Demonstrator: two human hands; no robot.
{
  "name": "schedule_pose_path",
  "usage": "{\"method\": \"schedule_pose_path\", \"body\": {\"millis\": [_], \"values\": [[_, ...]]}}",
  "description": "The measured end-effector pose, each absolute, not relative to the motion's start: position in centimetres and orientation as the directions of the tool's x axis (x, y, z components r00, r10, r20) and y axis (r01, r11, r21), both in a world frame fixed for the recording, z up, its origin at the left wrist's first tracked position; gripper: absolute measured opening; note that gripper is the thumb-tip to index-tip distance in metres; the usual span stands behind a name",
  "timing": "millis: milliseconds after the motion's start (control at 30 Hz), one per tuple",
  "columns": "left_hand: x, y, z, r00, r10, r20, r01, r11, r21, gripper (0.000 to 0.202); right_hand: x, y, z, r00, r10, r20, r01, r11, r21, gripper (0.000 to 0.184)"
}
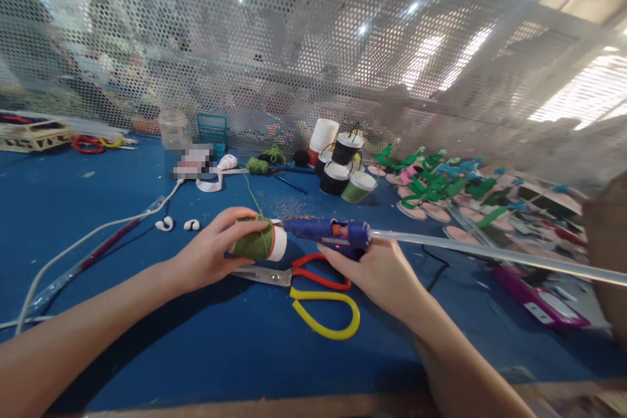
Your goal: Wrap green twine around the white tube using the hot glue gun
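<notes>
glue stick (490, 255) cut off, scissors (267, 275) tip hidden

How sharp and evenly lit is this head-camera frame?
Head view: the left hand, right hand, cup and glue gun are sharp; lights glare through the mesh screen at upper right; the wide lens bends the table; the right margin is blurred.

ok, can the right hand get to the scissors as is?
Likely not yet. The scissors lie uncovered on the table right beside the right hand, handles toward it, but that hand is full with the glue gun; the left hand holds a yarn-wrapped cup.
</notes>
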State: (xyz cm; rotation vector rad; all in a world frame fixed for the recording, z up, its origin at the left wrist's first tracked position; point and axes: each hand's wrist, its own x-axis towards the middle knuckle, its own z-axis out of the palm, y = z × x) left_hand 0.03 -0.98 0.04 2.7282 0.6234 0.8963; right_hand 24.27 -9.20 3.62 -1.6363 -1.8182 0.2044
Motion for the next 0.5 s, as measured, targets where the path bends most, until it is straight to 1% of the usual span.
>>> {"method": "schedule_pose_path", "body": {"millis": [133, 300, 500], "values": [[-0.01, -0.94, -0.07, 0.737, 0.437, 0.516, 0.320, -0.898, 0.303, 0.055, 24.28, -9.19, 3.63, 0.014, 0.933, 0.359, 0.820, 0.195, -0.538, 0.021], [0.00, -0.95, -0.02, 0.747, 0.434, 0.503, 0.323, -0.899, 0.296, 0.055, 24.30, -9.23, 3.62, 0.004, 0.928, 0.372, 0.814, 0.213, -0.541, 0.019], [0.00, -0.94, 0.11, 0.733, 0.445, 0.515, 0.311, -0.892, 0.328, 0.053, 24.19, -9.26, 3.80, 0.012, 0.933, 0.360, 0.815, 0.200, -0.544, 0.018]]}}
